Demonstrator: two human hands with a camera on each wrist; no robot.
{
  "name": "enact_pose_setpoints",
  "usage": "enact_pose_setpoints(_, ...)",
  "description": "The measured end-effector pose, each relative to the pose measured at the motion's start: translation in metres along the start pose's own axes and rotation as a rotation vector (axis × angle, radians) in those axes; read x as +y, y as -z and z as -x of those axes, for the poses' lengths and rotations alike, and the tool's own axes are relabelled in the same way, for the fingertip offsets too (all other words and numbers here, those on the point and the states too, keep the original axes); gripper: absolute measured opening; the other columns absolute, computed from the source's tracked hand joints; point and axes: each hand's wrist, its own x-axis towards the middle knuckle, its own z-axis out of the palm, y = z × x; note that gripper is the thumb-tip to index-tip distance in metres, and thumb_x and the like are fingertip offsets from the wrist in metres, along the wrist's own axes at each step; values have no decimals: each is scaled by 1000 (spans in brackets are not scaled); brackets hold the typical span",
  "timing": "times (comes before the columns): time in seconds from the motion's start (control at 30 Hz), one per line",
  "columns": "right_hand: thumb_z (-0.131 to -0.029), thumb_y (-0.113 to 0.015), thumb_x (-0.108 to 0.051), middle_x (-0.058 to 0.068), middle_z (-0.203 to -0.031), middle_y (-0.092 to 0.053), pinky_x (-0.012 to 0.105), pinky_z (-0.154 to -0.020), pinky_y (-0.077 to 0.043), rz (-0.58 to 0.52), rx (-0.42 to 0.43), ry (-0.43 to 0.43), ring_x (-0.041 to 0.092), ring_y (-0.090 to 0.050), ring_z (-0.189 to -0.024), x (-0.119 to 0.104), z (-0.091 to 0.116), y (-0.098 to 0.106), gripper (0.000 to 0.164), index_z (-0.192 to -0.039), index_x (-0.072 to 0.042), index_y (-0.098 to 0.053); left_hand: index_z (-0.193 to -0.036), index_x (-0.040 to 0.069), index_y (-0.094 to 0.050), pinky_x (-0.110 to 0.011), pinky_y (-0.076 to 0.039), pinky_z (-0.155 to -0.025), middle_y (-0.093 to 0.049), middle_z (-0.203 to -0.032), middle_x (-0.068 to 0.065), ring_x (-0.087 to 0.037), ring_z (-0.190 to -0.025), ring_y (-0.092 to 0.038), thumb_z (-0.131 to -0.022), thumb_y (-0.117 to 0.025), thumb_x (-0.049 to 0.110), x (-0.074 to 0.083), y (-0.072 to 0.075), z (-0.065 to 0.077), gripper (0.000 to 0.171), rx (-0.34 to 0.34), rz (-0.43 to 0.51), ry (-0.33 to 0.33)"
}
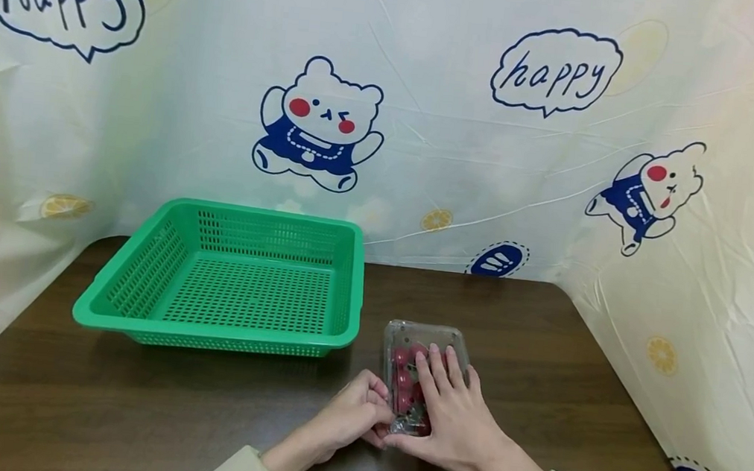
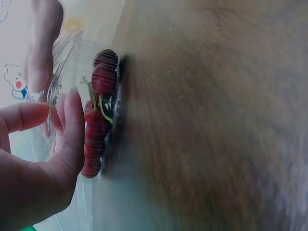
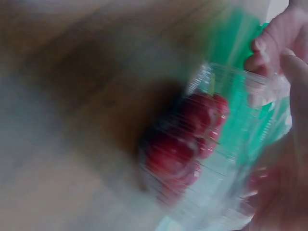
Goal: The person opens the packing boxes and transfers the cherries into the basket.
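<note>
A clear plastic clamshell box [image 1: 412, 333] of red cherries [image 1: 404, 381] lies on the table, right of centre in the head view. Green stems show among the cherries [image 2: 104, 79] in the left wrist view. At the box's near left corner, my left hand [image 1: 349, 418] pinches the rim between thumb and fingers. My right hand [image 1: 461, 426] rests across the lid with its fingers straight and spread, covering much of the fruit. Its thumb reaches toward the left fingertips along the near edge. In the right wrist view the box is blurred.
A green perforated basket [image 1: 215, 330] stands on the table to the left of the box. The brown wooden table [image 1: 200, 407] ends against a pale printed cloth [image 1: 424, 157] that hangs behind and along both sides.
</note>
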Motion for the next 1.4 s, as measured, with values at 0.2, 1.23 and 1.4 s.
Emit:
enact_pose_setpoints(0.2,-79,-49,-72,31,-148,-41,69,-95,-42,74,-63,14,50,-35,-134,-3,-7,12,103,-145,7,-36,-100,-4,-48,-21,-53,-45,-62,-63,-2,-11,-49,-58,-84,-63,5,3,-2,-3,23,40,-21,29)
enact_pose_setpoints(1.23,-73,-66,-25,3,-50,-46,30,-33,-43,250,52,-44,20,-51,-41,-64,-36,37,27,-64,-8,-47,-46,13,-45,-14,-34,-29,-44,-35,6,-1,-28,-41,-88,-42,-4,4,-2,-26,46,183,-354,48)
enact_pose_setpoints(1.4,-75,-71,-34,1,-49,-44,29,-34,-43,365,39,-48,17,-51,-41,-66,-39,35,35,-66,-8,-48,-46,9,-49,-13,-35,-28,-46,-35,5,-2,-27,-43,-86,-45,-5,0,-3,-30,43,168,-315,49)
